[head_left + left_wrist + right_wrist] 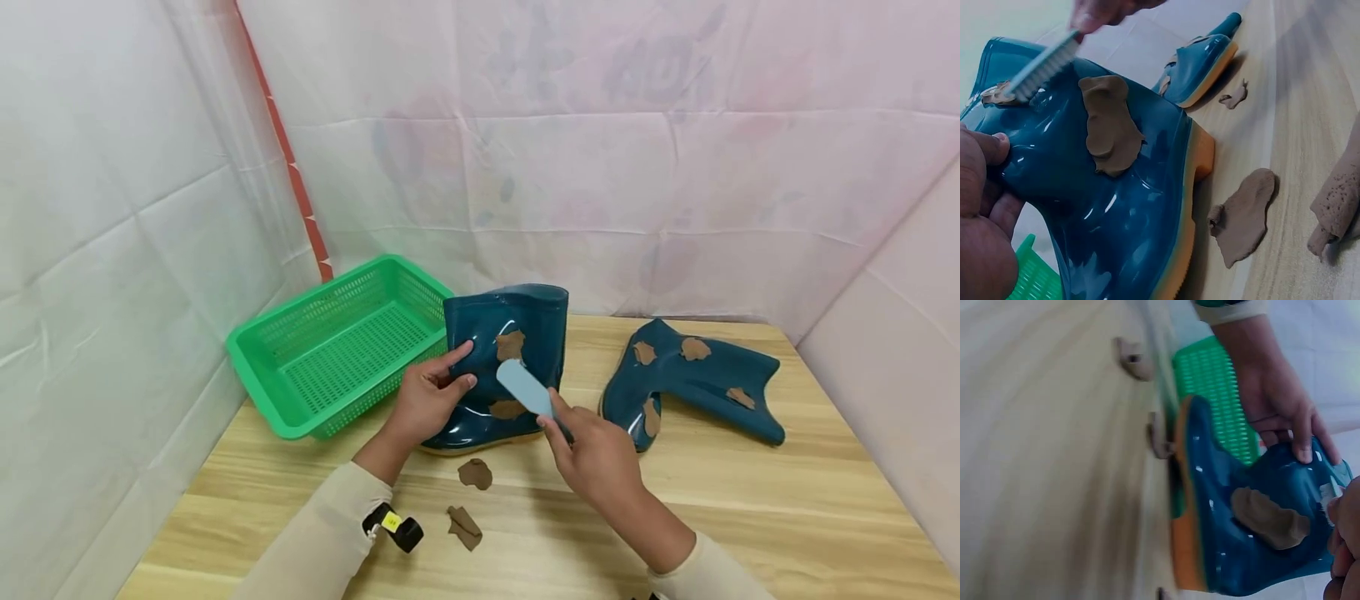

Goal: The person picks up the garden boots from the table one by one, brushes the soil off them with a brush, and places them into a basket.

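Note:
A dark teal rubber boot (543,321) with a tan sole stands upright on the wooden table. My left hand (427,402) grips its shaft, thumb and index finger on the near side. In my right hand (603,458) is a light-blue brush (525,387), whose white bristles show in the left wrist view. Its head meets a brown clay-like patch (511,344) on the shaft. Lower down, another brown patch (1110,128) clings to the boot. Two loose brown pieces, one flat (476,473) and one folded (465,528), lie on the table before it.
Behind my left hand, a green perforated basket (281,427) stands at the left. A second teal boot (701,382) lies on its side to the right, carrying several brown patches. White sheeting (562,183) encloses the table at the back and sides.

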A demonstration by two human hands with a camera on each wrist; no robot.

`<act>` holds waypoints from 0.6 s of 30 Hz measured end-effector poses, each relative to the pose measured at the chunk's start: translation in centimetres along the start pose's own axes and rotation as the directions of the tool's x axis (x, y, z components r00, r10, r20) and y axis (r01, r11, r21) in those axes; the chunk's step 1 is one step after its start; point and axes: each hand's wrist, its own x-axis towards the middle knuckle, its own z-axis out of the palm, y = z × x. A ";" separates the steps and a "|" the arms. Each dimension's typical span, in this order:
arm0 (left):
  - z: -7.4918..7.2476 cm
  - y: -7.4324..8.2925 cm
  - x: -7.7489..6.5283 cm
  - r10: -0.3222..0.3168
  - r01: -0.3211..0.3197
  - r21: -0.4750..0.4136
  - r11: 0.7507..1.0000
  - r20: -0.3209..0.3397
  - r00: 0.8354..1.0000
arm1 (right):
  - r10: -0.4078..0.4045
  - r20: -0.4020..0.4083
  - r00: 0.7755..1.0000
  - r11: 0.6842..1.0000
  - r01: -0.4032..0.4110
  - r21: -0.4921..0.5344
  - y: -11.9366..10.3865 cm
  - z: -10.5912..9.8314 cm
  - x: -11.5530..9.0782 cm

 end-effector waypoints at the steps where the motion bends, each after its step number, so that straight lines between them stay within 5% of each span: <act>1: 0.0 0.0 0.0 -0.006 0.006 -0.001 1.000 0.000 1.000 | -0.002 0.015 1.000 1.000 0.002 0.000 -0.1 0.0 -0.2; 8: -0.1 0.5 0.2 0.010 -0.010 0.000 1.000 0.007 1.000 | -0.094 -0.126 0.987 0.993 0.103 0.065 -0.3 -0.8 0.8; 15: 0.0 0.3 -0.1 -0.025 0.025 0.015 1.000 -0.001 1.000 | -0.016 0.040 0.999 0.998 0.018 -0.059 -0.3 -0.3 0.0; 18: 0.1 0.3 -0.1 -0.040 0.040 0.015 0.999 -0.005 0.999 | -0.033 0.018 0.999 0.999 0.033 -0.029 -0.4 -0.6 -0.1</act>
